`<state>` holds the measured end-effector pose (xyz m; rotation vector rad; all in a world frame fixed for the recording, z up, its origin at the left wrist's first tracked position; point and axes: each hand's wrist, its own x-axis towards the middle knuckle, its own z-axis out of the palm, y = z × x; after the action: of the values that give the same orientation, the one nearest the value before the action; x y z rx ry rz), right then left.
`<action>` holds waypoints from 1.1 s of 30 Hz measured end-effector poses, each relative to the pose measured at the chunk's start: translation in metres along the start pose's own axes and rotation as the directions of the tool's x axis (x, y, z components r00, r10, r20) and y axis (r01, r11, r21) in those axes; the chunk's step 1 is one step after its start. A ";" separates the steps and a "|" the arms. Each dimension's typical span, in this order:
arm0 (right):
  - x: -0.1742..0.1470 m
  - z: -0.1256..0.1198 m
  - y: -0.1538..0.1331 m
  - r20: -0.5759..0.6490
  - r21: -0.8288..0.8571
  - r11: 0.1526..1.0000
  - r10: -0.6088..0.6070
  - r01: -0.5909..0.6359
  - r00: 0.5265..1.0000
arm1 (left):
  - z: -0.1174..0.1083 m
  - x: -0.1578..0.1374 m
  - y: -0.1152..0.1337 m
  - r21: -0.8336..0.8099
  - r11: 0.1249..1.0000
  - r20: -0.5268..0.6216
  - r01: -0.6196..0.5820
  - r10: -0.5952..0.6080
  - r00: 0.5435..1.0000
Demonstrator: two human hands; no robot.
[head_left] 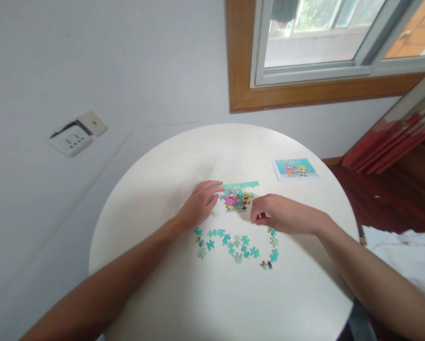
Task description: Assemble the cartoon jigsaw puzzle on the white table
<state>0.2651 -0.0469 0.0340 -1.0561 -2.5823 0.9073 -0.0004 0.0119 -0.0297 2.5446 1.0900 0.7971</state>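
Observation:
A partly joined jigsaw puzzle (231, 199) lies flat on the white round table, showing a pink starfish figure and a yellow square figure on teal. At its left edge rests my left hand (201, 201), fingers stretched out and thumb apart, the fingertips touching the top left corner. My right hand (269, 210) is just right of the puzzle, with fingers curled down and pinched; whatever is between them is hidden. Loose puzzle pieces (226, 239), several teal and some pale, are strewn in front of both hands. One pale piece (215, 214) lies by my left thumb.
A picture card (296, 169) with the same figures lies at the table's back right. The table (155, 175) stands near a wall with a socket (70, 140) and a wood-framed window (241, 97). White paper or cloth (397, 255) and a red curtain (379, 142) are to the right.

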 end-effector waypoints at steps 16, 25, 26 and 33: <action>-0.057 0.082 -0.042 -0.086 -0.313 0.909 0.260 -0.274 0.962 | 0.005 0.000 0.001 -0.028 1.000 -0.015 -0.003 0.003 1.000; -0.053 0.087 -0.043 -0.041 -0.314 0.921 0.231 -0.232 0.972 | 0.005 0.000 -0.001 -0.021 1.000 -0.014 0.002 -0.002 1.000; -0.053 0.083 -0.043 -0.041 -0.260 0.937 0.230 -0.232 0.972 | 0.005 0.000 0.000 -0.022 1.000 -0.014 0.001 -0.001 1.000; -0.020 0.029 -0.019 -0.364 0.201 0.954 0.282 -0.221 0.888 | 0.007 0.000 -0.001 -0.038 0.999 0.002 0.008 -0.008 1.000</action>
<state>0.2575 -0.0845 0.0237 -1.3897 -2.0491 0.8333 0.0028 0.0127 -0.0358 2.5074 1.0731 0.8057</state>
